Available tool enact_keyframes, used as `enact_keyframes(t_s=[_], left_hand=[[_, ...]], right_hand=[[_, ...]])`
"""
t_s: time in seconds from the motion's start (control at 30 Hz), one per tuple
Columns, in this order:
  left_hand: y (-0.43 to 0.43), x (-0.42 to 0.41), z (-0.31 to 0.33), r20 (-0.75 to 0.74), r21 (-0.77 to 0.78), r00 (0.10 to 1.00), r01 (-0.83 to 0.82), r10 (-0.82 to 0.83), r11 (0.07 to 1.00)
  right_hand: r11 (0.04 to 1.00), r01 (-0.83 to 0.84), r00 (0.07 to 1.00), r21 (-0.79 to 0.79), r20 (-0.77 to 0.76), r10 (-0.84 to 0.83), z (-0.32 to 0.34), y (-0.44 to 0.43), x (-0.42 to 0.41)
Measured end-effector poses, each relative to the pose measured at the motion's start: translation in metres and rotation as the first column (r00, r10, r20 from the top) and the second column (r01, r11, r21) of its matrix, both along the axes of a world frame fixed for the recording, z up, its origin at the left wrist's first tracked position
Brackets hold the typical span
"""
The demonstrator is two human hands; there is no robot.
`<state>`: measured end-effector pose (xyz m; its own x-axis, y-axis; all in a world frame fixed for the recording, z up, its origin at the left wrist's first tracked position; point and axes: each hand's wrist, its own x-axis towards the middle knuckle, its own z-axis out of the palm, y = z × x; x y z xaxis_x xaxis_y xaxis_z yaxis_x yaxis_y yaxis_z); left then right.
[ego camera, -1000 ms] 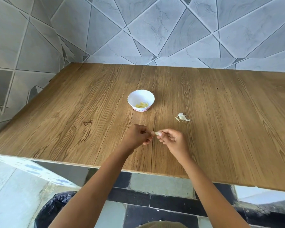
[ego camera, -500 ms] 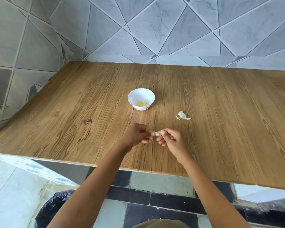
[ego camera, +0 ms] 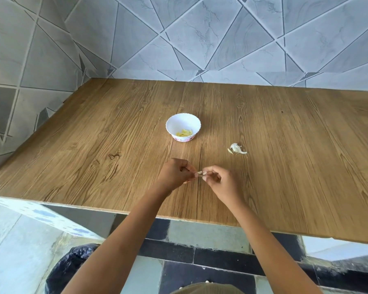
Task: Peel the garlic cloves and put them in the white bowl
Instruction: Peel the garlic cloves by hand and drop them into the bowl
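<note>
A small garlic clove [ego camera: 200,173] is held just above the table [ego camera: 285,158], near its front edge and between the two hands. It is pinched at one end by the fingertips of the left hand [ego camera: 174,174] and at the other by the thumb and forefinger of the right hand [ego camera: 219,181]. The other fingers of both hands are curled in. How much skin is left on the clove cannot be told, as it is small and partly covered by the fingertips.

The step in hand is judged to be the stripping of the skin. It is best done with the clove kept steady by the left hand while a loose edge of skin is caught under a nail of the right hand and drawn along the clove's length, not across it. The pinch should be kept light, since a bare clove is slippery and can easily be squeezed out and dropped over the table's edge, where a black bag [ego camera: 72,270] is seen below.

The white bowl [ego camera: 192,124] stands farther back on the table, apart from the hands, with a few yellowish peeled cloves [ego camera: 184,133] already lying in it. Once bare, the clove should be carried over the rim and let go low inside. A pale heap [ego camera: 236,148] lies to the right of the bowl. Whether it is skins or unpeeled garlic cannot be told.
</note>
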<state>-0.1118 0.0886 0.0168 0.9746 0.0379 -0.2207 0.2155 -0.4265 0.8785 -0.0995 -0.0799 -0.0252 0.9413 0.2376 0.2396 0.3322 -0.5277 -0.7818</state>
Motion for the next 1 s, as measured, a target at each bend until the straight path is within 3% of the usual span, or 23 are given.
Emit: enact_keyframes(t_s=[0.37, 0.63, 0.7, 0.8, 1.0], left_hand=[[0.0, 0.0, 0.001, 0.034, 0.047, 0.999, 0.022, -0.024, 0.999], [-0.002, -0.003, 0.002, 0.164, 0.1, 0.984, 0.056, -0.072, 0.993], [0.0, 0.0, 0.002, 0.198, 0.108, 0.98, 0.008, -0.029, 0.994], [0.005, 0.003, -0.001, 0.213, 0.125, 0.976, -0.065, 0.038, 0.99], [0.007, 0.0, -0.005, 0.181, 0.101, 0.981, -0.092, 0.073, 0.991]], right_hand=[[0.994, -0.019, 0.994, -0.104, 0.104, 0.03, 0.006, 0.004, 0.001], [0.995, 0.001, 0.945, 0.095, -0.325, 0.03, 0.023, 0.003, 0.007], [0.998, 0.044, 0.97, 0.044, -0.243, -0.032, 0.023, 0.001, 0.008], [0.979, 0.065, 0.992, -0.195, -0.094, -0.084, 0.023, -0.003, 0.003], [0.928, 0.119, 0.993, -0.352, 0.066, -0.102, 0.017, -0.001, -0.003]])
